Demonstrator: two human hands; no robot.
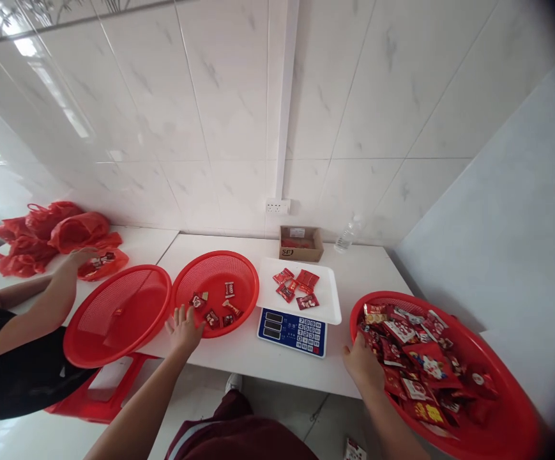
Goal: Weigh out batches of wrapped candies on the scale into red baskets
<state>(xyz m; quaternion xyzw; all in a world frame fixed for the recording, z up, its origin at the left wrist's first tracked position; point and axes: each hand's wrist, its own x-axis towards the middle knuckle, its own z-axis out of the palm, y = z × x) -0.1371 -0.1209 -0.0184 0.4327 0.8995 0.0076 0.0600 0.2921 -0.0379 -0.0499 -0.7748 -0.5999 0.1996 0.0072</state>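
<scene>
My left hand (184, 327) lies open with fingers spread on the near rim of a red mesh basket (246, 276) that holds a few small candy packets (212, 308). My right hand (363, 365) reaches into the left side of a big red basket (507, 421) heaped with red snack packets (418, 361); its fingers are hidden among the packets. Between the two baskets stands a blue scale (292, 331) with a white tray (327, 306) bearing several red packets (297, 286).
Another person's arm (38, 313) at the left reaches to red plastic bags (61, 233) beside a tilted red basket (114, 316). A cardboard box (300, 243) and a water bottle (347, 234) stand by the tiled wall. A red stool (99, 396) sits below the table.
</scene>
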